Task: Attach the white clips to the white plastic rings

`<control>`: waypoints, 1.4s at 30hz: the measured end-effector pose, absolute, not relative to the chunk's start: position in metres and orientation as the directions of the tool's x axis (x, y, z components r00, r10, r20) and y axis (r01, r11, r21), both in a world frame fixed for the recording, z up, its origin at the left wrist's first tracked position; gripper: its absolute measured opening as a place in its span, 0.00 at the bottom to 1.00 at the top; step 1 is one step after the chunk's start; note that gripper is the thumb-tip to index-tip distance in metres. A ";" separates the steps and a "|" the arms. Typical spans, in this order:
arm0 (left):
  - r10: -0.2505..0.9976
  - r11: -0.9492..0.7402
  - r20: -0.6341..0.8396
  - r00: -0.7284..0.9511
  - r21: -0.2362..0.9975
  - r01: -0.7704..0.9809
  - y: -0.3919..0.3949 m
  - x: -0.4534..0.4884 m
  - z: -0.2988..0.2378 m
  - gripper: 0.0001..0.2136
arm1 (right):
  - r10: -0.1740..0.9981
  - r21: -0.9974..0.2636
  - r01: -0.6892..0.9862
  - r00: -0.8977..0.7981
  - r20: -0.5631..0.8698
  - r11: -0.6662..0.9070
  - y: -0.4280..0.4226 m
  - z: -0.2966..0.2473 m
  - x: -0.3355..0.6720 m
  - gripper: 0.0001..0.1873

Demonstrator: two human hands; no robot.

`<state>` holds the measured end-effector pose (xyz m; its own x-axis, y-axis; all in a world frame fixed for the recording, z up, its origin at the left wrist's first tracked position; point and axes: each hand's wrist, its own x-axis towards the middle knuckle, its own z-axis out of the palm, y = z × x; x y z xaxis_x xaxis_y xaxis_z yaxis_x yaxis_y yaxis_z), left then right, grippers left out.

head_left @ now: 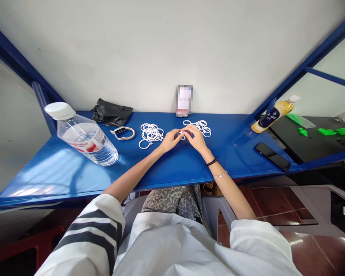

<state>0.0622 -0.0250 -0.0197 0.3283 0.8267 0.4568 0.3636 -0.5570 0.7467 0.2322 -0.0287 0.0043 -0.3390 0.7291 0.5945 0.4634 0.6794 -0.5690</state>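
The left hand (pixel 170 140) and right hand (pixel 196 138) meet just above the blue table (pixel 172 165), each grip narrow, pinching one small white ring (pixel 181 133) near a pile of rings (pixel 151 135). It looks light, thin and slippery — probably bendable — so a gentle pinch on its rim suits best.

2 ring piles (pixel 151 135), 1 held ring (pixel 181 133), 2 btls (pixel 86 140), 1 watch (pixel 123 132), 1 phone (pixel 272 156), 1 bag (pixel 112 112)

A water bottle (pixel 83 138) sits well left of the grip, a watch (pixel 123 132) nearer it; a juice bottle (pixel 271 115) and a phone (pixel 272 156) sit well right
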 end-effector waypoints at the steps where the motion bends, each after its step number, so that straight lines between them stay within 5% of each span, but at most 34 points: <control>1: 0.835 -0.543 0.446 0.323 0.765 0.347 -0.026 0.062 -0.019 0.20 | 0.734 -0.573 0.465 -0.338 0.589 0.675 -0.029 0.004 0.233 0.10; 9: 0.864 -0.493 0.420 0.277 0.817 0.299 -0.026 0.062 -0.020 0.19 | 0.774 -0.623 0.462 -0.319 0.548 0.631 -0.029 0.004 0.231 0.07; 21: 0.763 -0.646 0.523 0.380 0.597 0.475 -0.027 0.062 -0.020 0.17 | 0.784 -0.646 0.446 -0.309 0.539 0.620 -0.029 0.003 0.231 0.11; 31: 0.813 -0.553 0.546 0.202 0.617 0.560 -0.028 0.061 -0.017 0.17 | 0.820 -0.692 0.441 -0.268 0.506 0.571 -0.024 -0.002 0.233 0.08; 42: 0.808 -0.569 0.537 0.243 0.602 0.560 -0.025 0.057 -0.020 0.19 | 0.807 -0.649 0.488 -0.261 0.530 0.584 -0.023 -0.002 0.234 0.08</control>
